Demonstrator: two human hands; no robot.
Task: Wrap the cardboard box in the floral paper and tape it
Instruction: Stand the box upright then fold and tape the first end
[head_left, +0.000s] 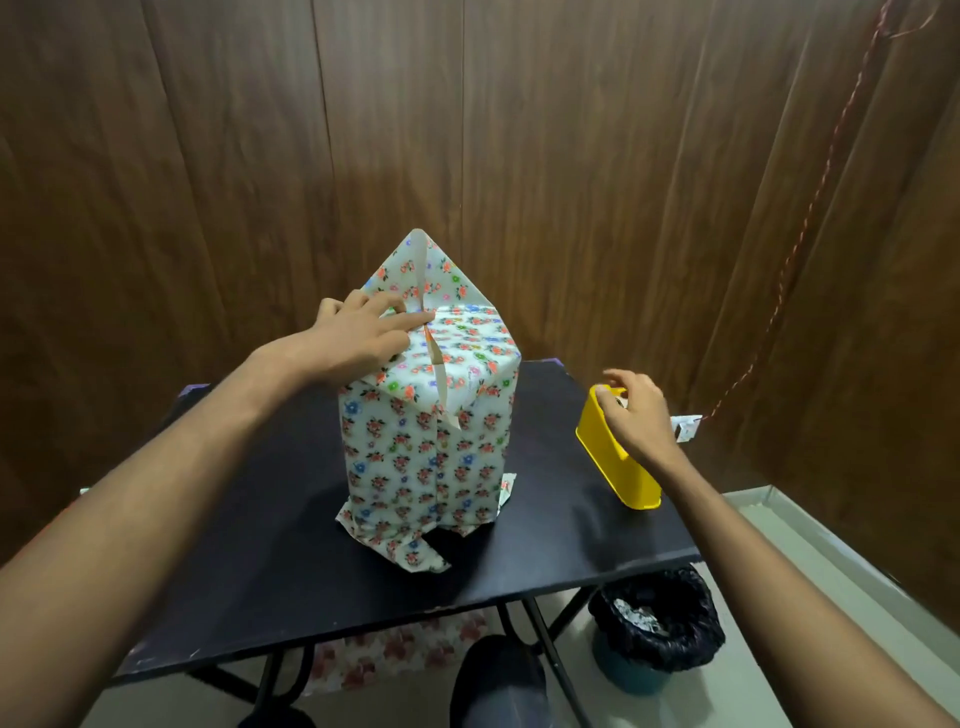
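Note:
The box stands upright in the middle of the black table (270, 545), covered all round in floral paper (421, 457). At its top a triangular paper flap (415, 270) sticks up at the far side, and the side flaps lie folded over the top with a slit between them. My left hand (358, 332) rests flat on the top's left side, with straight fingers pressing the folded paper down. My right hand (634, 410) hovers over a yellow container (608, 462) at the table's right, its fingers curled down into the opening; what they touch is hidden.
Loose paper ends (410, 551) splay out under the box at the front. A bin lined with a black bag (654, 623) stands on the floor under the table's right corner. More floral paper (395, 649) lies on the floor below. Wooden panels close in behind.

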